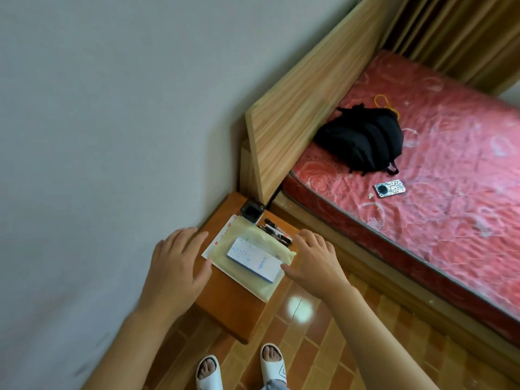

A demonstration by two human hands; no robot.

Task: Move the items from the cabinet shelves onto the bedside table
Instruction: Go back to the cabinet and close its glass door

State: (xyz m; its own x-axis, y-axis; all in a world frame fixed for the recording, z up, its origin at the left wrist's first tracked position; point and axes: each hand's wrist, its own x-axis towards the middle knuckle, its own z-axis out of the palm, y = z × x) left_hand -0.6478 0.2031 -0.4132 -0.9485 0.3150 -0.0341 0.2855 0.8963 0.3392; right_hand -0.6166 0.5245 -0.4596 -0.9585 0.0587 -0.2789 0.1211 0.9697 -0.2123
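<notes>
A small orange-brown bedside table [233, 308] stands in the corner by the wall. On it lies a translucent yellowish pouch [253, 280] over white papers [222, 235]. A white box with blue dots [253, 260] rests on the pouch. Several dark pens [274, 230] lie behind it, beside a black pen holder [251, 213]. My left hand [176, 263] hovers open at the table's left side. My right hand [312, 257] is spread open at the right, its thumb beside the box's corner. The cabinet is out of view.
A bed with a red floral mattress [450, 178] and wooden headboard [304, 88] stands to the right. On it lie a black backpack [363, 142], a phone [389, 188] and a yellow cord [384, 102]. Below are a tiled floor [323, 347] and my feet in white slippers [270, 364].
</notes>
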